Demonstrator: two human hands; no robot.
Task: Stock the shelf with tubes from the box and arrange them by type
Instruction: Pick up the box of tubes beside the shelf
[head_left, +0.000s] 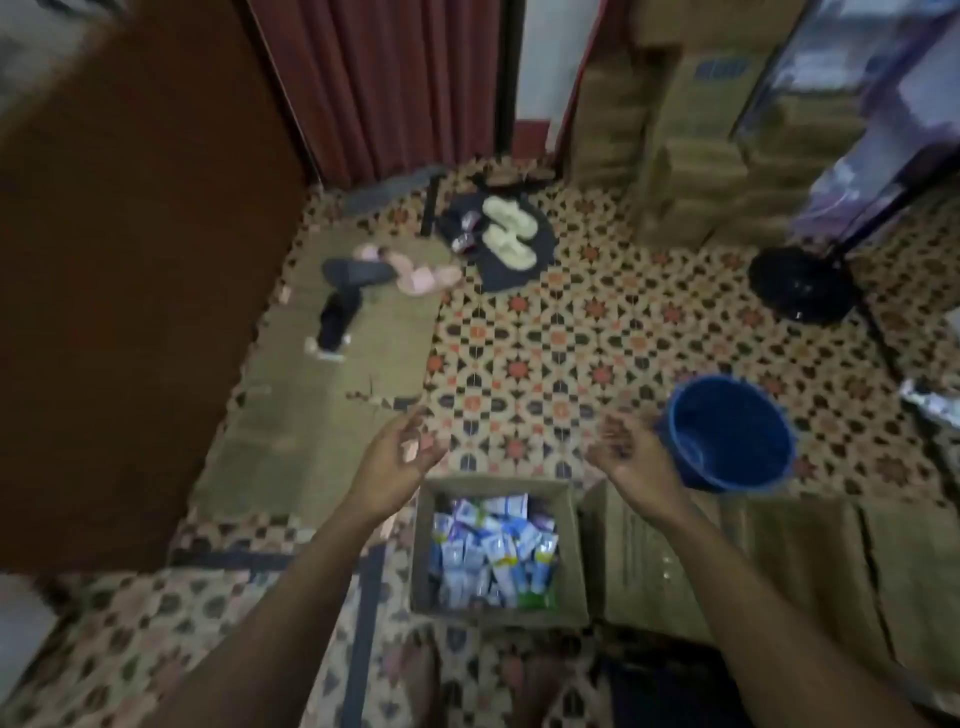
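Observation:
An open cardboard box (574, 551) stands on the patterned floor at the lower middle, filled with several white, blue and green tubes (496, 553). My left hand (397, 460) hovers above and beyond the box's left far corner, fingers spread, holding nothing. My right hand (631, 452) hangs over the floor beyond the box's right far corner, also open and empty. Both forearms reach forward on either side of the box. No shelf is visible in this blurred view.
A blue bucket (727, 434) stands right of my right hand. Flattened cardboard (779, 561) lies right of the box and more (322, 395) to the left. Sandals (509, 234) and slippers lie farther off. A black fan base (802, 283), stacked cartons (691, 130) and a brown panel (130, 286) ring the floor.

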